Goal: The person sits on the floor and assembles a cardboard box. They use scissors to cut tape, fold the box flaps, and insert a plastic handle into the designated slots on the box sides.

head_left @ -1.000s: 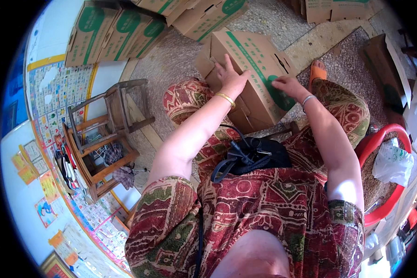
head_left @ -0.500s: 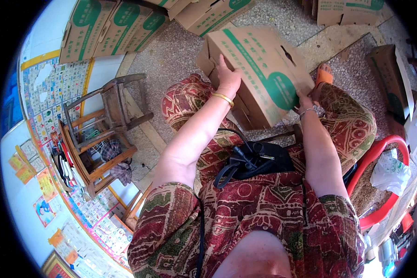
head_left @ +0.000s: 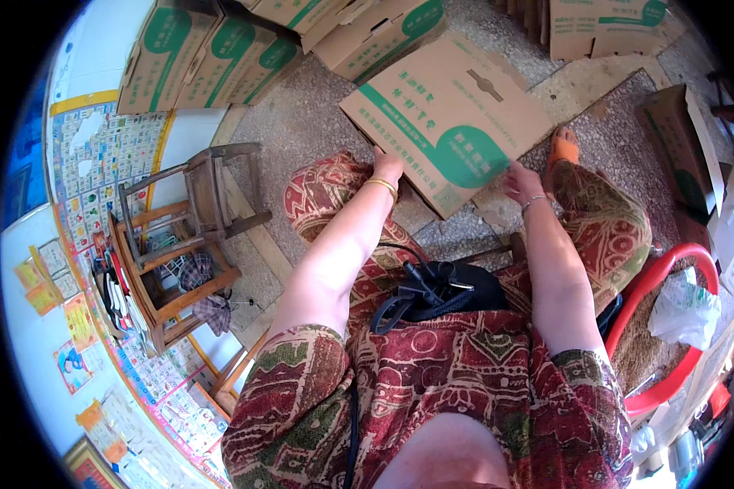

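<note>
Speckled floor (head_left: 302, 138) lies free around our knees; our left hand (head_left: 387, 169) and right hand (head_left: 520, 181) both grip the flat cardboard box (head_left: 453, 114) by its near edges.

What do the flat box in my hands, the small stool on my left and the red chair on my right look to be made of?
The flat box looks like matte brown corrugated cardboard with green print, judging by its fold lines and cut slot. The left hand and right hand hold its near edge. The stool appears to be bare, worn wood: visible grain, jointed rails. The red chair is probably moulded plastic, smooth and slightly glossy.
</note>
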Demonstrator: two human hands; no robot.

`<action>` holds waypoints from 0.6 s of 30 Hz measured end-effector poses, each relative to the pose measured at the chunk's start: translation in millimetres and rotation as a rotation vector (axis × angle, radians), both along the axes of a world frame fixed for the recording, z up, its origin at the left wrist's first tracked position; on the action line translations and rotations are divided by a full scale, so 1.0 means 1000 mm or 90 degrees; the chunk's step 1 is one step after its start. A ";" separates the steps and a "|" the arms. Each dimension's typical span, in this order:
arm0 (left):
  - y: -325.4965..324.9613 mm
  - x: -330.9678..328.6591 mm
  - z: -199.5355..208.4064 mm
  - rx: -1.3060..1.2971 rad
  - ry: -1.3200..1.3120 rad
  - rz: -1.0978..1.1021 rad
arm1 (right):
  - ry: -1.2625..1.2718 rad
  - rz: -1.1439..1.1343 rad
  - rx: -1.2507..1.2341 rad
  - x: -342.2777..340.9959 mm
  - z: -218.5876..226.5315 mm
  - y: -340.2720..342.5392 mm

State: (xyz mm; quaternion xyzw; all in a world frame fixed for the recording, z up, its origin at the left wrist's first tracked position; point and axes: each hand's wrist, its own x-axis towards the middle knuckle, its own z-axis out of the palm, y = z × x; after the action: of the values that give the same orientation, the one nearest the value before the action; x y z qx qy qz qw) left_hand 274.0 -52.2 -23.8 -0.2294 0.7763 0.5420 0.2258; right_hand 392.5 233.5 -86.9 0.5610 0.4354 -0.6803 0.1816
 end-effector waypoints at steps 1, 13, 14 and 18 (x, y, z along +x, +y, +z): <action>-0.008 0.000 -0.012 0.021 0.001 0.013 | -0.019 -0.020 0.054 -0.003 0.001 0.001; -0.016 0.028 -0.026 0.067 -0.045 0.072 | 0.126 -0.219 0.012 -0.015 -0.032 0.054; -0.005 0.027 -0.014 0.036 -0.067 0.048 | 0.105 -0.227 0.001 -0.013 -0.031 0.061; -0.006 0.035 -0.012 -0.109 -0.064 -0.001 | 0.055 -0.221 -0.063 -0.025 -0.015 0.066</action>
State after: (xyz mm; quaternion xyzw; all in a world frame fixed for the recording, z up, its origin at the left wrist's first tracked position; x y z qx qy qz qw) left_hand 308.8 -58.7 -35.8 -0.2742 0.8076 0.4613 0.2445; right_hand 367.9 299.9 -102.1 0.5886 0.3053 -0.7453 0.0700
